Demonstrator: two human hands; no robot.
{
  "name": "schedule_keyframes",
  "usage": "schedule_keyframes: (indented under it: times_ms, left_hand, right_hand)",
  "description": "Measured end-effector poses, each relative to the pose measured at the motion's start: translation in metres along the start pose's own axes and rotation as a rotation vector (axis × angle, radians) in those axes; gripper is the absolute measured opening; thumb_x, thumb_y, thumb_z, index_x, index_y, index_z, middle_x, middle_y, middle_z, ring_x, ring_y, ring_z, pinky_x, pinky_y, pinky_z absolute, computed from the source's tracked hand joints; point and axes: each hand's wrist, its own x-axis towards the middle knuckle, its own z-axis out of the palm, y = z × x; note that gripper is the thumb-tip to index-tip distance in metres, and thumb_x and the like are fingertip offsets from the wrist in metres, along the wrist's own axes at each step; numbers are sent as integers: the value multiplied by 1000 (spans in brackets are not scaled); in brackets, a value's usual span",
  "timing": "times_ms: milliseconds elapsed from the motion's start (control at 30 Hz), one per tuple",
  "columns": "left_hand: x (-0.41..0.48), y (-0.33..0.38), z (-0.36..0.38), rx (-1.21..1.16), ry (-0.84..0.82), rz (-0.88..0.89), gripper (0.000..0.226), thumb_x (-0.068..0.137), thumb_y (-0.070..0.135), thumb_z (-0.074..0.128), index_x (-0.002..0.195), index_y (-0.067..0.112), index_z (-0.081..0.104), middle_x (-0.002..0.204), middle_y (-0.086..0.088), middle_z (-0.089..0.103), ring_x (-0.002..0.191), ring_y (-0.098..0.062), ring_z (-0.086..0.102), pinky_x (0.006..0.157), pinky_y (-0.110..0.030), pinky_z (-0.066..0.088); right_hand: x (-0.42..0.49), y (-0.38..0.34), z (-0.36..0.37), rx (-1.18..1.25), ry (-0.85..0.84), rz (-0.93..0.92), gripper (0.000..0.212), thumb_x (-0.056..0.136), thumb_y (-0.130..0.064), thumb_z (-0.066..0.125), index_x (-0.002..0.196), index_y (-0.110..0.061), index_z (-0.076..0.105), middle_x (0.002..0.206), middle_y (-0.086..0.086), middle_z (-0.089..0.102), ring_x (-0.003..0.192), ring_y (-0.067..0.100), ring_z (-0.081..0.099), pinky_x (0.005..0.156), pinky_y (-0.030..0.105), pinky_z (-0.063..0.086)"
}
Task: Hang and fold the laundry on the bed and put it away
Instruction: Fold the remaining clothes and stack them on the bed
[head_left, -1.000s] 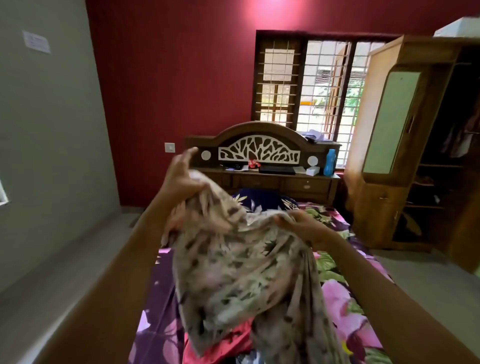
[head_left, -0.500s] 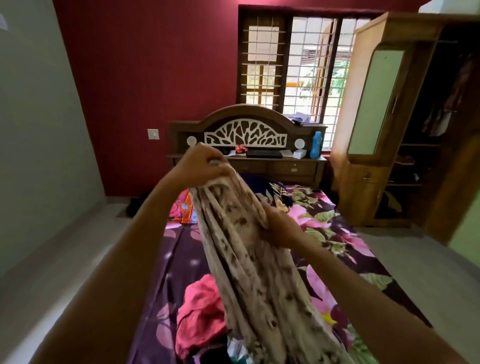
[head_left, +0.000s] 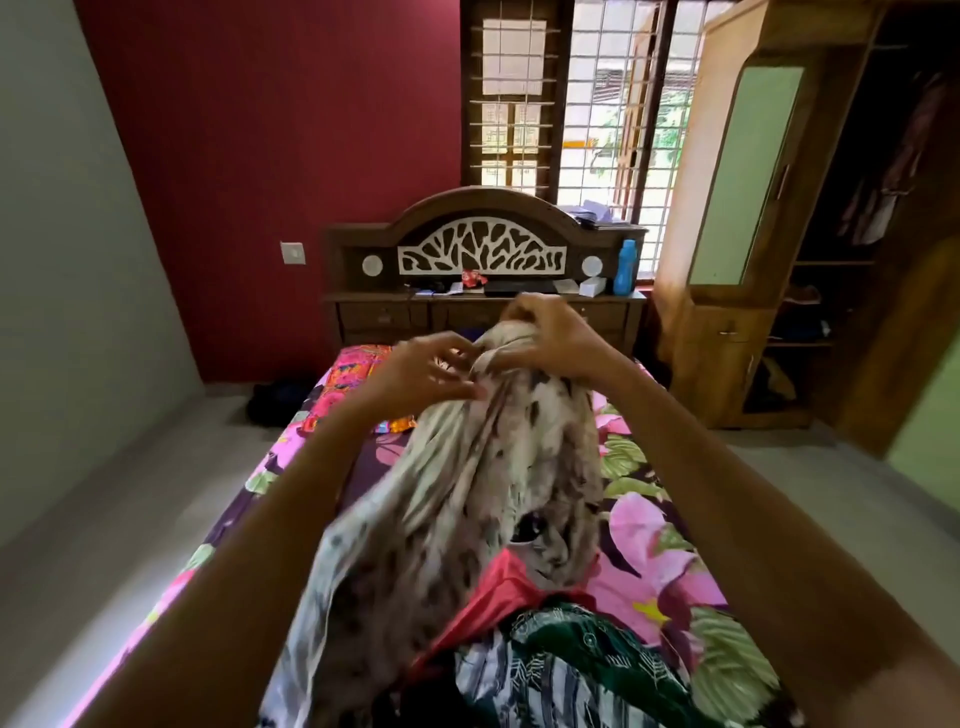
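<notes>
Both hands pinch the top of the patterned garment (head_left: 493, 467), right hand (head_left: 550, 338) slightly higher than left hand (head_left: 426, 374), its blurred length apparently trailing toward the person over the bed (head_left: 649, 519).

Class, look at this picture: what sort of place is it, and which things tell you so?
Most likely a home bedroom: a bed with a floral purple sheet, a carved wooden headboard and an open wooden wardrobe.
</notes>
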Motion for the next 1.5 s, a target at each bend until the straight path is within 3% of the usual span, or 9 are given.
schedule_keyframes:
  times_ms: [133,400,533,667,800,967,1300,1400,1500]
  left_hand:
    - [0,-20,17,13,15,21,3,86,8,65,88,8,63,70,7,55,58,7,52,66,-26,39]
    - [-8,-5,-3,-172,155,-66,24,99,24,42,86,11,58,76,-4,52,71,-17,48,65,-31,37]
    - [-15,0,-2,-169,-296,-487,37,91,49,49,95,16,64,91,0,62,92,-18,56,79,-30,46]
    - [-22,-30,15,-177,-540,-483,13,86,18,65,96,11,72,92,-7,69,84,-17,63,81,-30,51]
    - [-20,-39,33,-572,-132,-625,11,89,8,60,96,5,68,73,-8,69,61,-13,64,60,-24,55]
    - [-2,-22,24,-878,118,-601,7,90,14,59,92,11,65,75,-10,63,57,-15,64,49,-24,52]
    - [2,-2,-13,-1048,229,-442,18,96,9,45,87,11,61,58,0,65,53,-11,61,48,-18,50]
    - [-3,-12,-27,-1033,320,-459,16,95,13,49,88,12,63,58,-1,64,51,-12,60,48,-19,50]
    - [-6,-29,-43,-1071,420,-478,16,94,14,49,86,13,64,65,-4,66,57,-15,63,54,-25,55]
  right_hand:
    - [6,-8,19,-152,-157,-62,47,66,-22,82,100,-19,50,87,-3,56,73,9,50,61,21,42]
    - [2,35,23,-483,-348,123,31,79,-25,67,99,-26,43,103,7,55,90,26,56,61,32,46]
    - [7,49,7,-640,-147,125,15,85,-12,60,97,-20,56,95,1,55,92,24,58,66,29,40]
    - [-4,63,-6,-233,92,228,13,92,-23,60,96,-14,52,89,9,62,74,21,65,59,34,55]
    - [-47,84,33,-28,-462,628,71,85,-70,33,93,-4,57,84,16,66,63,26,67,64,44,59]
    - [-104,111,97,294,-1038,995,127,57,-91,-1,135,-1,44,140,27,42,129,42,42,104,61,30]
    - [-73,91,103,812,-560,721,21,97,-23,47,92,-6,56,81,6,60,75,19,57,85,44,51]
    - [-54,79,67,664,-335,616,22,97,-23,49,83,-7,55,68,4,57,56,11,55,52,23,49]
    - [-39,70,22,1171,23,433,38,98,-28,40,88,-7,69,75,7,71,66,16,68,60,31,58]
